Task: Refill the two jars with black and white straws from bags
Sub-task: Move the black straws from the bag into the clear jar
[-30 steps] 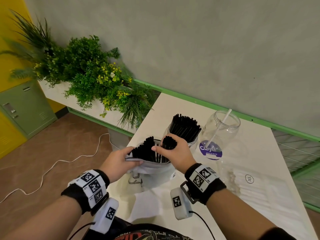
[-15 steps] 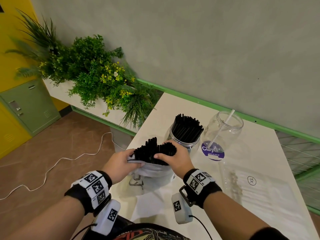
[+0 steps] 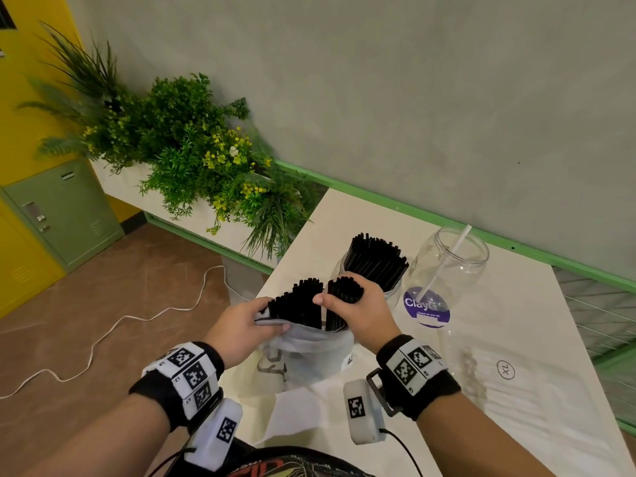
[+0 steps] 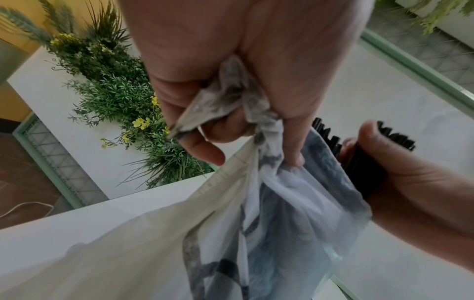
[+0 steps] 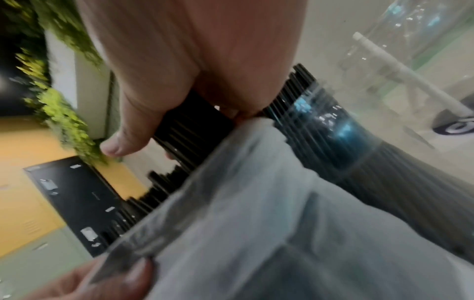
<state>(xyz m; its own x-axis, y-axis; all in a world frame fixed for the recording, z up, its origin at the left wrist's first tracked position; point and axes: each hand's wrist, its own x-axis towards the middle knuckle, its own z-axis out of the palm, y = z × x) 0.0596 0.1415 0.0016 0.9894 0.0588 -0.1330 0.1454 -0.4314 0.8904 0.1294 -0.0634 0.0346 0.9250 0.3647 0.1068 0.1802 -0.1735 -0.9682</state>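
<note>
A translucent plastic bag of black straws stands on the white table in front of me. My left hand pinches the bag's rim. My right hand grips a bunch of black straws sticking up out of the bag. Behind it stands a clear jar packed with black straws. To its right a second clear jar with a purple label holds one white straw.
A flat clear bag of white straws lies on the table at the right. A planter of green plants stands left of the table. A white cable runs over the brown floor, by a green locker.
My right hand has closed round a bunch of black straws in the bag and parted it from the rest. The left hand still holds the rim.
</note>
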